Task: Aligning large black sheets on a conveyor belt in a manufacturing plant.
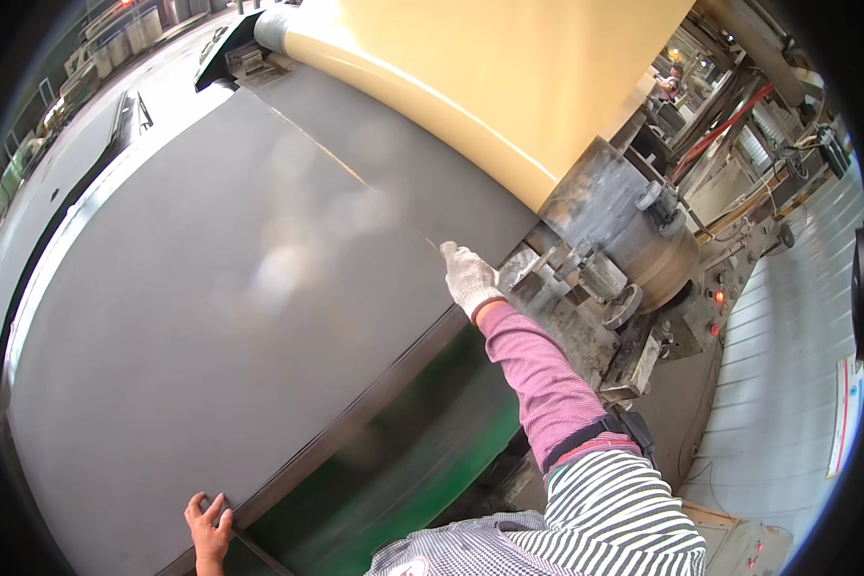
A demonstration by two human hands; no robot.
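Observation:
A wide, flat grey sheet (202, 269) spreads in front of me. My right hand (472, 278), in a whitish knitted glove, is closed near the sheet's right side. From beside its fingertips, a thin yellowish line (322, 149) runs across the sheet toward the far end. Whether that is a cord, a strip or a mark I cannot tell, nor can I see what the closed fingers hold. My left hand (209, 528) is bare and rests at the near edge of the sheet, fingers apart and holding nothing.
Smooth yellow-tan material (470, 86) curves over a large roller beyond the sheet. A worn metal drum (634, 240) and machine fittings stand right of my right hand, near lit red buttons (718, 297). Green surface (384, 461) lies below the near edge. Someone (670, 84) is in the background.

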